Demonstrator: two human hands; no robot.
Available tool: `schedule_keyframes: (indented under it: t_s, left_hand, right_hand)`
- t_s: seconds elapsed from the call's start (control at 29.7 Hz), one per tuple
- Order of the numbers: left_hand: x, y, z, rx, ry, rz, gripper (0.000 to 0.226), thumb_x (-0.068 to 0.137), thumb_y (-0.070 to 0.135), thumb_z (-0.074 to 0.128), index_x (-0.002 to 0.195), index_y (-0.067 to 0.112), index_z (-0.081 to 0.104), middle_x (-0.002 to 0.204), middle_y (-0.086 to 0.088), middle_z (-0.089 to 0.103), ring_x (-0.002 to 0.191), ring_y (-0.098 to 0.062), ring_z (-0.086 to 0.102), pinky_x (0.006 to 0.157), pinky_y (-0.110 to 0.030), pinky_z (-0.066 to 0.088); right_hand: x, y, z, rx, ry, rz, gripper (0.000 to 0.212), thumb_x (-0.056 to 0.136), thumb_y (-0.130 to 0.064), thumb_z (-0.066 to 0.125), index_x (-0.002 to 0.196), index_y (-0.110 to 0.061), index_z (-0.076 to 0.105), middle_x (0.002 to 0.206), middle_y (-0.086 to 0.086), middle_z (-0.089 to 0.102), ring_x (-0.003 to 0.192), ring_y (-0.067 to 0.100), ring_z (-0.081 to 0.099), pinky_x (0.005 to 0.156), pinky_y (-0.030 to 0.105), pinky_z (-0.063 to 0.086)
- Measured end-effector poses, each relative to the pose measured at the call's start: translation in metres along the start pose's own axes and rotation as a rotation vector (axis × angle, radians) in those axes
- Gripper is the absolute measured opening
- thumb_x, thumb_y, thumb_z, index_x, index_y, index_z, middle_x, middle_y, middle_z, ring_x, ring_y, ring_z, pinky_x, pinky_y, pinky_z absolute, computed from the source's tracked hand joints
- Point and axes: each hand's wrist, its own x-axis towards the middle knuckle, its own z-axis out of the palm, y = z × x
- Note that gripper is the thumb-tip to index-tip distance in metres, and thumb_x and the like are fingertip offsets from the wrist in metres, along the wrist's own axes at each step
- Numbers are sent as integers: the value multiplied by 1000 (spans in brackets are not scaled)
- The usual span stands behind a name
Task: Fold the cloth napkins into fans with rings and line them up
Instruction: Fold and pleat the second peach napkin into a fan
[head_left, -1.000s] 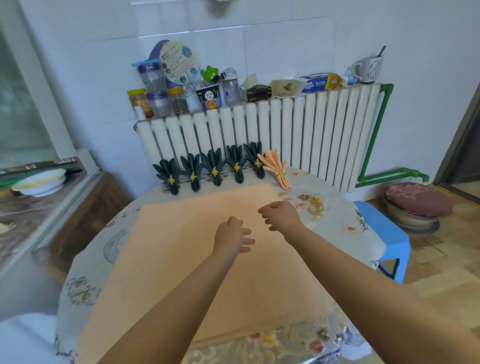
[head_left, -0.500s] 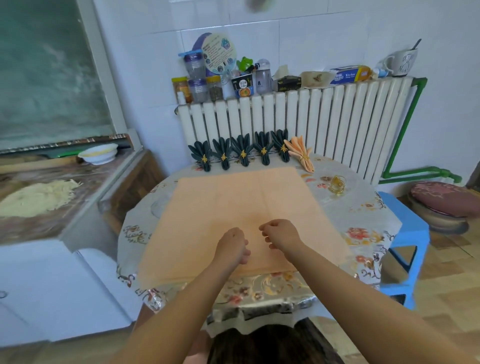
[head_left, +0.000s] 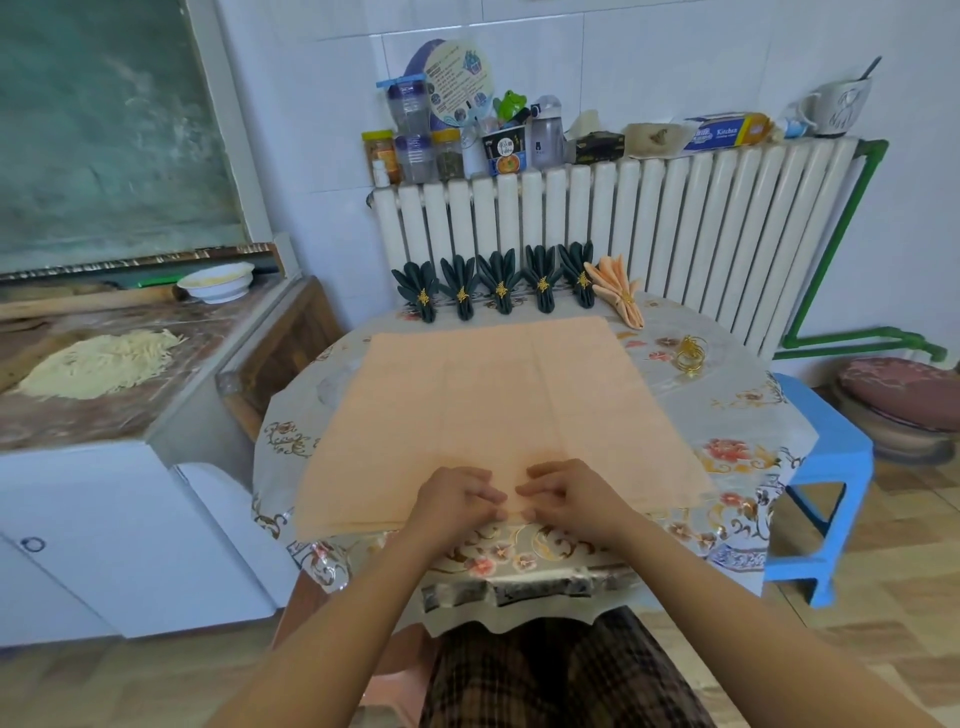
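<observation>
A large peach cloth napkin (head_left: 493, 405) lies flat on the round table (head_left: 748, 415). My left hand (head_left: 452, 501) and my right hand (head_left: 569, 496) sit side by side at the middle of its near edge, fingers curled and pinching the cloth. Along the table's far edge stand several dark green fan napkins (head_left: 501, 283) with gold rings, and one peach fan napkin (head_left: 618, 293) leans at the right end of the row. Loose gold rings (head_left: 691, 356) lie on the table to the right of the flat napkin.
A white radiator (head_left: 649, 228) with jars, a cup and boxes on top stands behind the table. A counter (head_left: 104, 405) with noodles and a white bowl (head_left: 215, 280) is at the left. A blue stool (head_left: 826, 467) stands at the right, a cushioned seat beyond it.
Both hands have drawn back from the middle of the napkin to its near edge and now pinch it. The camera view has pulled back and down.
</observation>
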Motion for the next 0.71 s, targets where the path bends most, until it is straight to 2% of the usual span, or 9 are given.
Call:
schedule_keyframes:
  t_s: [0.1, 0.2, 0.3, 0.37, 0.44, 0.54, 0.64, 0.71]
  left_hand:
    - [0, -1, 1, 50, 22, 57, 14, 77, 22, 77, 91, 21, 78, 127, 0, 62, 113, -8, 55, 85, -13, 34]
    - [1, -1, 2, 130, 55, 120, 9, 79, 22, 75, 87, 20, 78, 124, 0, 65, 114, -8, 56, 84, -12, 32]
    - [5, 0, -1, 234, 51, 199, 9, 82, 25, 72, 86, 19, 77, 116, 3, 67, 111, -10, 57, 89, -19, 38]
    - [7, -2, -1, 280, 40, 233, 7, 84, 27, 69, 84, 21, 74, 113, 7, 67, 109, -13, 57, 94, -28, 42]
    - [11, -3, -1, 306, 27, 228, 7, 88, 27, 63, 87, 23, 68, 109, 7, 68, 106, -15, 58, 91, -35, 45]
    - [18, 1, -7, 355, -26, 226, 13, 94, 30, 56, 99, 22, 64, 106, 5, 67, 102, -15, 58, 87, -33, 46]
    - [24, 6, -19, 406, -131, 217, 24, 95, 29, 54, 113, 20, 68, 114, 6, 67, 106, -12, 58, 90, -28, 45]
    - [26, 9, -28, 438, -155, 181, 25, 95, 30, 55, 109, 19, 72, 109, 4, 70, 98, -13, 62, 86, -29, 48]
  right_hand:
    - [-2, 1, 2, -22, 69, -27, 27, 82, -30, 71, 108, -24, 72, 128, -4, 59, 120, 13, 44, 91, 16, 29]
    - [-5, 1, 4, -52, 154, -44, 18, 83, -27, 68, 100, -23, 74, 117, -7, 65, 113, 11, 50, 89, 19, 35]
    - [-3, -1, 5, -177, 164, -93, 20, 84, -35, 65, 99, -25, 72, 109, -6, 69, 111, 12, 52, 88, 26, 42]
    - [-3, -2, 5, -211, 167, -118, 24, 83, -42, 64, 99, -26, 71, 106, -6, 69, 109, 12, 52, 87, 28, 44]
    - [0, -1, 4, -221, 169, -123, 23, 86, -41, 61, 100, -27, 72, 105, -6, 70, 107, 13, 53, 86, 29, 44]
    - [10, -2, -3, -223, 184, -70, 24, 92, -39, 54, 103, -25, 70, 99, -2, 70, 97, 17, 58, 75, 27, 40]
    - [18, -1, -7, -227, 189, -52, 21, 94, -34, 52, 103, -23, 67, 98, -3, 70, 94, 19, 60, 71, 27, 37]
    - [19, 0, -10, -255, 169, -47, 19, 94, -30, 50, 104, -22, 65, 100, -2, 69, 95, 20, 60, 73, 28, 40]
